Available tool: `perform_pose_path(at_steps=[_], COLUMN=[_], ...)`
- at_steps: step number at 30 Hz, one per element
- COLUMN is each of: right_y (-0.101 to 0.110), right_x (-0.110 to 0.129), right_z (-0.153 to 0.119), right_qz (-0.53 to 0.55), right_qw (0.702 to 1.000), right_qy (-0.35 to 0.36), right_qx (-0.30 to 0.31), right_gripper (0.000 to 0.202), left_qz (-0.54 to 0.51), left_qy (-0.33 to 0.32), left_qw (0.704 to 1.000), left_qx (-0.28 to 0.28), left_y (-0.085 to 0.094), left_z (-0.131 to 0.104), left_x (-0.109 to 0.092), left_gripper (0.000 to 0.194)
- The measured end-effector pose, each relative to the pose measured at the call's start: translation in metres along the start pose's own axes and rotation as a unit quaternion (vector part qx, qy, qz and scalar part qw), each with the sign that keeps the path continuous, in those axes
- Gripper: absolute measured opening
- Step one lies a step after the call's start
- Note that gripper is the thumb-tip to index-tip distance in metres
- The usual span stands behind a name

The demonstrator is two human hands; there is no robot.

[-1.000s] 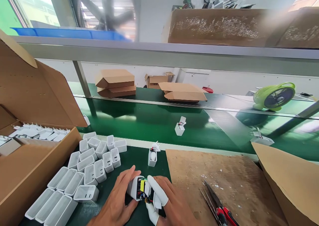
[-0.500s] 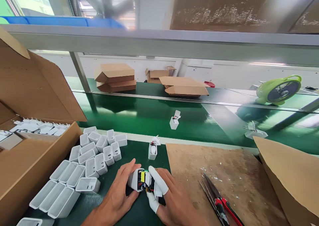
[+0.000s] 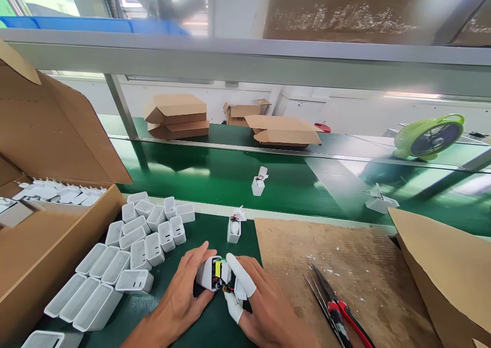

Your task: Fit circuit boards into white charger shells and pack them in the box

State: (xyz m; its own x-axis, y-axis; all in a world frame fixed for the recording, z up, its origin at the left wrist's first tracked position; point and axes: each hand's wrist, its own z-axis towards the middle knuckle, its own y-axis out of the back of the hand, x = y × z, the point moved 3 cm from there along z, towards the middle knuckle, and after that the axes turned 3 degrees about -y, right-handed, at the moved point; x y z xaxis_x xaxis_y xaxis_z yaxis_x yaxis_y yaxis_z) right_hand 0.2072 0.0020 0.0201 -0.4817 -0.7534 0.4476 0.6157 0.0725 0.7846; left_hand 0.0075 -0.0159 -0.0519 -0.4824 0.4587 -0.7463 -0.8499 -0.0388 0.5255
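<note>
Conveyor belt [image 3: 230, 179] ran green across the middle of the view, carrying two part-built charger units: one [image 3: 258, 183] mid-belt, another [image 3: 379, 200] off to the right, both apart from the hands. Big cardboard box [image 3: 57, 235] sat open at the left, white plug pieces [image 3: 57, 193] packed inside, close enough to be drawn from without a stretch. Brown cardboard sheet [image 3: 345, 266] covered the bench on the right, likely as a scrap-catching work surface, given the white flecks on it. Empty white shells [image 3: 130, 251] lay in rows beside the box, openings mostly facing up and within easy reach. Red-handled cutters [image 3: 337, 312] rested on the sheet, just right of the hands. One more unit [image 3: 233, 229] stood upright ahead of the hands.

Down front, the left hand [image 3: 184, 297] was curled around a white charger housing [image 3: 209, 274], steadying it just above the mat. Right hand [image 3: 264, 307], index and thumb in white finger cots [image 3: 241, 281], pinched the circuit board [image 3: 222, 279] at the housing's open end, seemingly to line it up.
</note>
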Motion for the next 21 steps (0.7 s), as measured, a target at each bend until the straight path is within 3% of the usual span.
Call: perform_pose_path(at_steps=[5, 12, 21], right_y=[0.000, 0.007, 0.005], right_x=[-0.001, -0.001, 0.002], right_z=[-0.002, -0.004, -0.006], right_qz=[0.001, -0.039, -0.115], right_qw=[1.000, 0.999, 0.993], right_qy=[-0.005, 0.014, 0.027], right_qx=[0.012, 0.003, 0.007], right_gripper=[0.084, 0.078, 0.069], left_qz=[0.047, 0.035, 0.037], left_qy=[-0.010, -0.025, -0.061], left_qw=[0.999, 0.999, 0.997], left_qx=[-0.003, 0.027, 0.002], left_y=[-0.001, -0.008, -0.010], left_z=[0.001, -0.002, -0.001], left_x=[-0.001, 0.005, 0.001], left_gripper=[0.078, 0.083, 0.080])
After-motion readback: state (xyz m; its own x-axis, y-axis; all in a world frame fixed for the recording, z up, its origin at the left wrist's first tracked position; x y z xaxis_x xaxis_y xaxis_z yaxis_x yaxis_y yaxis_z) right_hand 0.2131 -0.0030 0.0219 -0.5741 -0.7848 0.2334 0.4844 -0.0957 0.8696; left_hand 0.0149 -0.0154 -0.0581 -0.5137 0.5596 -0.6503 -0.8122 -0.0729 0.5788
